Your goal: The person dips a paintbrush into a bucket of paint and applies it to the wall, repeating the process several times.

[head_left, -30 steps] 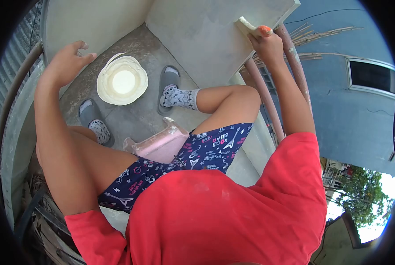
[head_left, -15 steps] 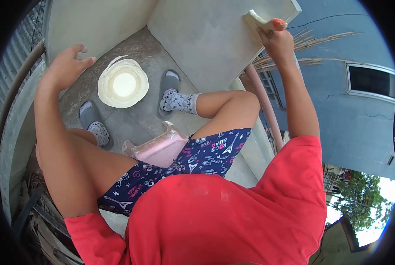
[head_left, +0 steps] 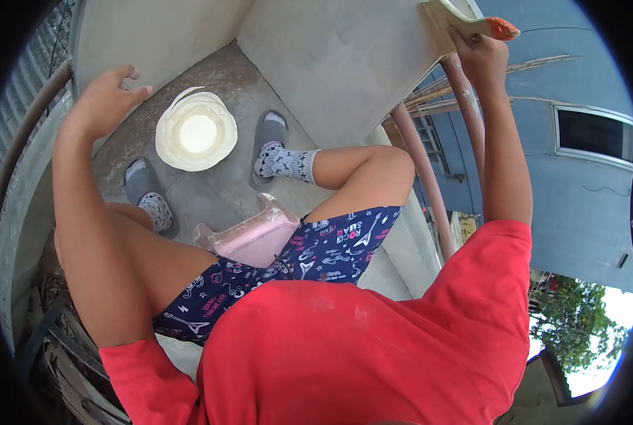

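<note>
My right hand (head_left: 483, 60) is closed around the handle of a paintbrush (head_left: 472, 25), pale with an orange end. The brush's wide end is against the right edge of the grey wall panel (head_left: 330, 64). My left hand (head_left: 107, 103) holds nothing, its thumb and fingers apart, in front of the left wall (head_left: 153, 42). On the floor between my feet stands a round, ragged-rimmed container (head_left: 224, 145) with whitish contents.
I sit on a pink plastic stool (head_left: 256, 237) on a concrete floor (head_left: 217, 195). Pinkish railing bars (head_left: 422, 170) stand at the right, with bamboo sticks (head_left: 430, 106) and a blue building (head_left: 578, 198) beyond. A brown rail (head_left: 26, 142) curves along the left.
My right hand and the paintbrush have moved right and slightly up, to the panel's edge. My left hand has shifted slightly up.
</note>
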